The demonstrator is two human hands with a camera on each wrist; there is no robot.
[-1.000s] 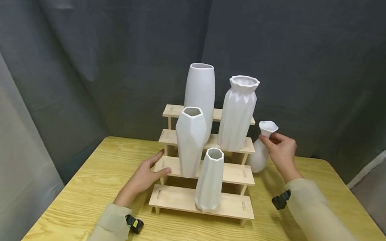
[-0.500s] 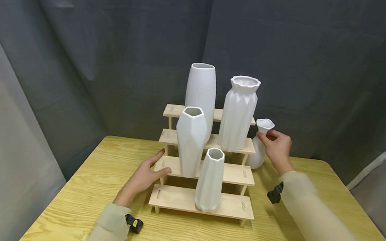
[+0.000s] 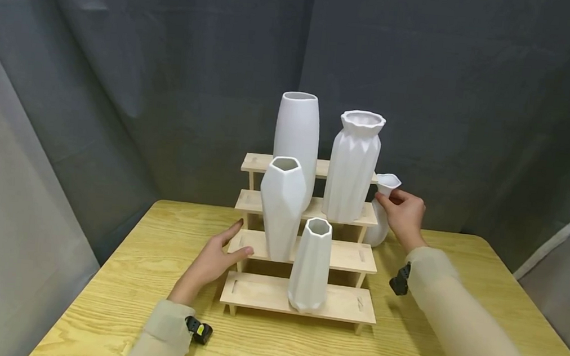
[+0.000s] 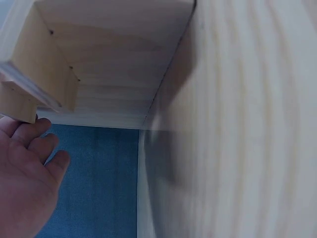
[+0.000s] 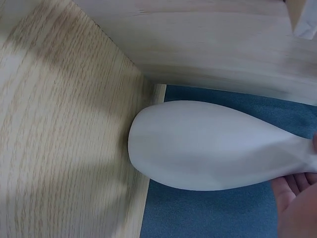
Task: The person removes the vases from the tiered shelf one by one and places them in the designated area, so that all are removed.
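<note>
Narrow-necked white vase [image 3: 380,225] near worktop's [image 3: 122,288] back edge, just beside wooden stand's [image 3: 257,292] right end; base contact unclear. Right hand [image 3: 404,212]: grip clamped on vase's neck. Left hand [image 3: 214,259]: thumb and fingers apart, at stand's left end. Four other vases [image 3: 347,175] upright on stand. Step, seemingly: positioning held vase. Next move likely calls for steady neck hold, clearance from stand.

a yellowish, wood-grained worktop [image 3: 121,299] is carrying a pale four-step stand [image 3: 349,257] — the lowest step [image 3: 259,294] is bearing a ribbed vase [image 3: 309,273], the second step [image 3: 342,253] a faceted vase [image 3: 282,209], the third step [image 3: 249,200] a tall smooth vase [image 3: 297,128] and a ruffled vase [image 3: 352,167]. beside the stand — on or just above the worktop — a bulbous vase [image 3: 379,228] is standing.
</note>
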